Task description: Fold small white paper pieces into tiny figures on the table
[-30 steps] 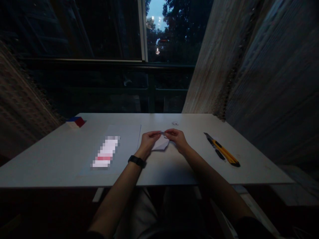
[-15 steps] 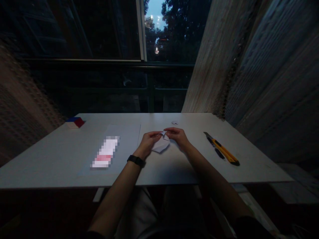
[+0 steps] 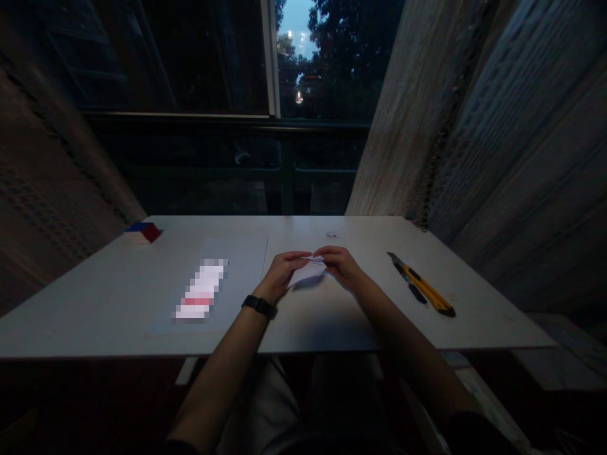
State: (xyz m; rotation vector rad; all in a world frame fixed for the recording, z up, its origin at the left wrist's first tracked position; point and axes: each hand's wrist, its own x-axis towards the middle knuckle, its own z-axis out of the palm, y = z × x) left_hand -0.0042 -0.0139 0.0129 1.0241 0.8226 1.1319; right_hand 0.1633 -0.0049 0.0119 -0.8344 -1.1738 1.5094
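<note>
A small piece of folded white paper (image 3: 306, 273) is held up between both hands, a little above the table. My left hand (image 3: 283, 268) pinches its left side, thumb below and fingers along the top edge. On the right side, my right hand (image 3: 340, 262) grips the paper's upper corner with bent fingers. The fingertips of both hands nearly meet at the top, where several folded layers show. The fingers partly hide how the layers lie. A black band circles my left wrist.
The white table (image 3: 303, 328) carries a yellow utility knife (image 3: 429, 289) with its blade out and a dark pen-like tool (image 3: 412, 287) at right. A lit, blurred-out screen (image 3: 202, 291) lies on a paper sheet (image 3: 246, 265) at left. Farther back are a coloured cube (image 3: 143, 233) and a small white scrap (image 3: 332, 234).
The paper has tilted between my hands, so its lower flap looks flatter and the top layers lie closer together. My right fingers have shifted slightly on it.
</note>
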